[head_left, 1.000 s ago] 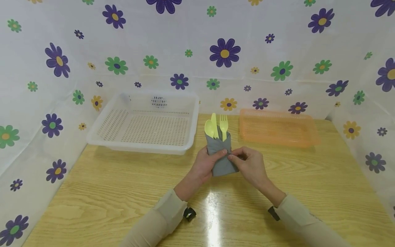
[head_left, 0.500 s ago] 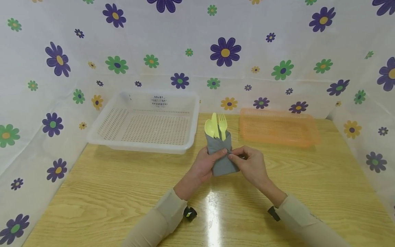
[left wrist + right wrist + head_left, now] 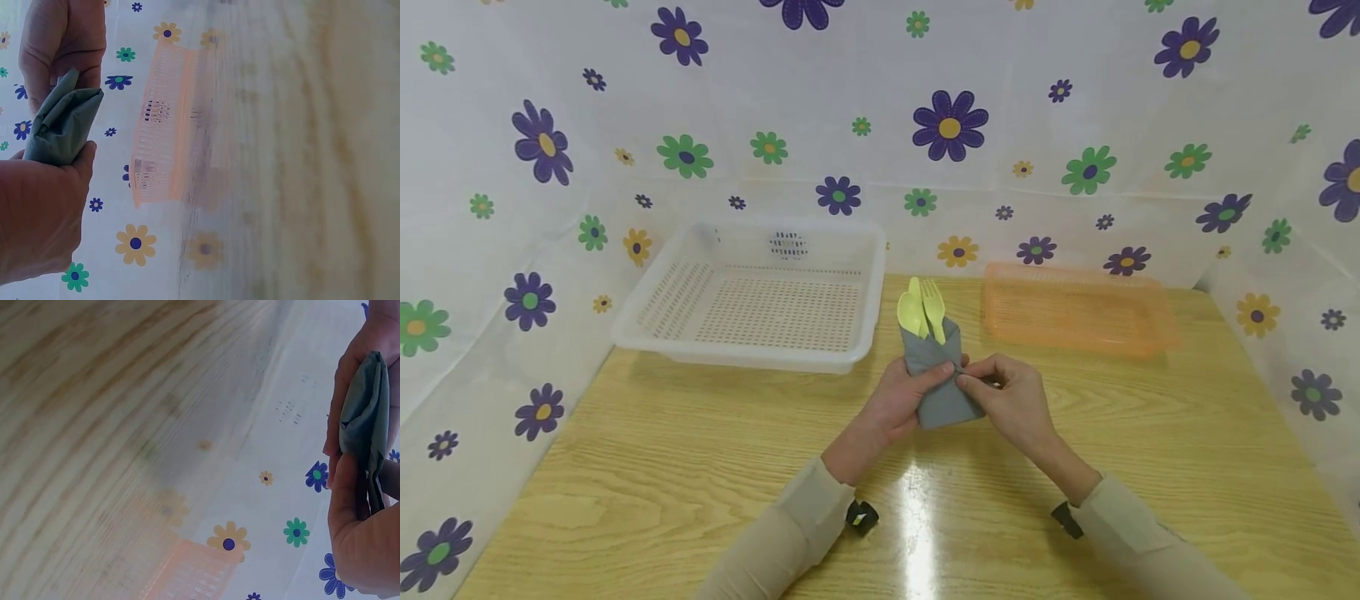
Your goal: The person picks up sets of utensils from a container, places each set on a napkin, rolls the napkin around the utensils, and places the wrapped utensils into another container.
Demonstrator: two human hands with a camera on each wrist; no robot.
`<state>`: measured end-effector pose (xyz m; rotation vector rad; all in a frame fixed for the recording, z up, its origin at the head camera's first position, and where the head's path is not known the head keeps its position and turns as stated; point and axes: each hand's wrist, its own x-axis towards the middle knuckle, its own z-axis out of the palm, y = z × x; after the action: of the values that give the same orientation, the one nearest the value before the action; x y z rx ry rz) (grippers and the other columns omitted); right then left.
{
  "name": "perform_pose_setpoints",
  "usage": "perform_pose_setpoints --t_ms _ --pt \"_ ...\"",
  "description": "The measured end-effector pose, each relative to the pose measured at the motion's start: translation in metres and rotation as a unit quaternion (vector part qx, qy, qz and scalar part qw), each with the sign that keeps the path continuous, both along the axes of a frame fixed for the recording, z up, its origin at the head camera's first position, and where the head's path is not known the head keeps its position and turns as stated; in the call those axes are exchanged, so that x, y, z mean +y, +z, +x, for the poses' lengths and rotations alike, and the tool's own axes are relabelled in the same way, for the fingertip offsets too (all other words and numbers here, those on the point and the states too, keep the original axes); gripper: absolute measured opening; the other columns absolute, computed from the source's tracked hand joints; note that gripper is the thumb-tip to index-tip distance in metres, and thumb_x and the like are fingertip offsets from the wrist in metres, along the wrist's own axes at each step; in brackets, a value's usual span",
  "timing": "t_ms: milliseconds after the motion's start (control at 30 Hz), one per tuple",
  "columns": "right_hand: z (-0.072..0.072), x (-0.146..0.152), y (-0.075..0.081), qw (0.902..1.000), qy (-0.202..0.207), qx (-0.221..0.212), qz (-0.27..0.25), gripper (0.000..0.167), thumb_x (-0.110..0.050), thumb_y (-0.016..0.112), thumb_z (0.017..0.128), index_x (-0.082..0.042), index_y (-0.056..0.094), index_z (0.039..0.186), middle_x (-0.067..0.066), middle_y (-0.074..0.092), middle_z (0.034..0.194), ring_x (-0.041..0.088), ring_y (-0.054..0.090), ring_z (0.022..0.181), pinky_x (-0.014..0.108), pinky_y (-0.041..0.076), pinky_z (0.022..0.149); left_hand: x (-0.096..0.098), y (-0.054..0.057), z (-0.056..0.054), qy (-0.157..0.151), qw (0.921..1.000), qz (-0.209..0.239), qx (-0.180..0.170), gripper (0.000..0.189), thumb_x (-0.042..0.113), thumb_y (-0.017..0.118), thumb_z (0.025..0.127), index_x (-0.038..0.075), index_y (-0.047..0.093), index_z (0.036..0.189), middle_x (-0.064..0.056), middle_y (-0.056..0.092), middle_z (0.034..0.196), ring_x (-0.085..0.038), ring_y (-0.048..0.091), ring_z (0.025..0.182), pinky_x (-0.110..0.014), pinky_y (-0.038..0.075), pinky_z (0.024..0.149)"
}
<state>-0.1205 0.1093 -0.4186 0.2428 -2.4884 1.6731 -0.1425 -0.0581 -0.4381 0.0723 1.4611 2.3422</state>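
A folded grey napkin (image 3: 946, 406) forms a pouch in front of me, held over the table in the head view. From its top stick out a yellow spoon (image 3: 910, 315), a yellow knife (image 3: 914, 286) and a yellow fork (image 3: 935, 310), the fork leaning left against the others. My left hand (image 3: 897, 398) grips the napkin from the left side, thumb across its front. On the other side my right hand (image 3: 1011, 402) pinches the napkin's right edge between thumb and index finger. Both wrist views show the folded bottom end of the napkin (image 3: 62, 128) between the hands; the cutlery is hidden there.
A white perforated basket (image 3: 760, 360) stands at the back left of the wooden table (image 3: 700, 450). At the back right lies a shallow orange basket (image 3: 1078, 342). A flower-printed white sheet (image 3: 865, 75) encloses the back and sides.
The fork has tilted left toward the knife and spoon, and the knife sits slightly lower. Both hands keep almost the same place and hold on the napkin.
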Motion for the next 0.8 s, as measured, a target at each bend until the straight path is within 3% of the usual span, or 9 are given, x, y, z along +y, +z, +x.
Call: perform_pose_setpoints --t_ms 300,567,700,800 --pt "0.0018 -0.0002 -0.0018 0.9996 0.006 0.013 0.023 0.006 -0.002 0.073 0.088 0.001 0.069 0.088 0.013 0.072 0.088 0.016 0.066 0.077 0.021 0.052 0.062 0.0 -0.0015 -0.0002 0.039 0.9988 -0.029 0.003 0.04 0.003 0.065 0.093 -0.001 0.052 0.131 -0.005 0.07 0.107 -0.018 0.065 0.102 -0.037 0.051 0.094" --pt "0.0028 0.0014 -0.0027 0.9988 0.004 0.024 0.042 0.008 -0.004 0.071 0.09 0.002 0.068 0.095 0.013 0.071 0.088 0.019 0.066 0.078 0.021 0.051 0.063 -0.0013 0.0005 -0.0014 0.07 0.996 -0.048 -0.026 0.046 0.005 0.067 0.093 0.0 0.048 0.134 -0.012 0.065 0.122 -0.021 0.064 0.109 -0.039 0.051 0.096" --pt "0.0054 0.0042 -0.0056 0.9886 -0.012 0.105 0.107 0.019 -0.002 0.075 0.085 0.0 0.063 0.099 0.012 0.066 0.092 0.024 0.061 0.081 0.029 0.05 0.064 -0.0037 0.0022 -0.0028 0.091 0.9941 -0.048 -0.033 0.046 0.006 0.067 0.093 0.0 0.048 0.134 -0.016 0.063 0.126 -0.025 0.063 0.113 -0.039 0.051 0.097" --pt "0.0071 0.0044 -0.0065 0.9662 -0.016 0.198 0.164 0.02 0.001 0.08 0.079 -0.003 0.064 0.092 0.009 0.062 0.089 0.025 0.059 0.082 0.033 0.05 0.067 -0.0046 0.003 -0.003 0.097 0.9942 -0.041 -0.024 0.046 0.005 0.068 0.092 -0.001 0.049 0.134 -0.015 0.065 0.123 -0.025 0.064 0.112 -0.039 0.052 0.095"
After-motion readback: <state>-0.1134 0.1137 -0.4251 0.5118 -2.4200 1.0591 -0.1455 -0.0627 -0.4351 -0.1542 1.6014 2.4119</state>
